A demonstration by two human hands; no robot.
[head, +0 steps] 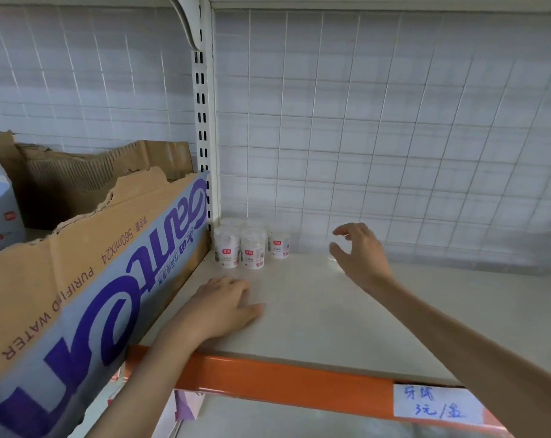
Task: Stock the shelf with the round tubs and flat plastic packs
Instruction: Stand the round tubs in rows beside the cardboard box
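Several small round white tubs (252,246) with red labels stand in a tight cluster in the back left corner of the pale shelf board (331,311). My left hand (223,306) lies flat on the shelf, palm down, a little in front of the tubs. My right hand (359,251) hovers above the shelf to the right of the tubs, fingers loosely curved and holding nothing. No flat plastic packs are in view.
A torn cardboard water box (78,279) with blue print stands on the left, against the white slotted upright (203,121). A wire grid back panel (394,137) closes the rear. An orange front rail (283,377) carries a handwritten label (438,404).
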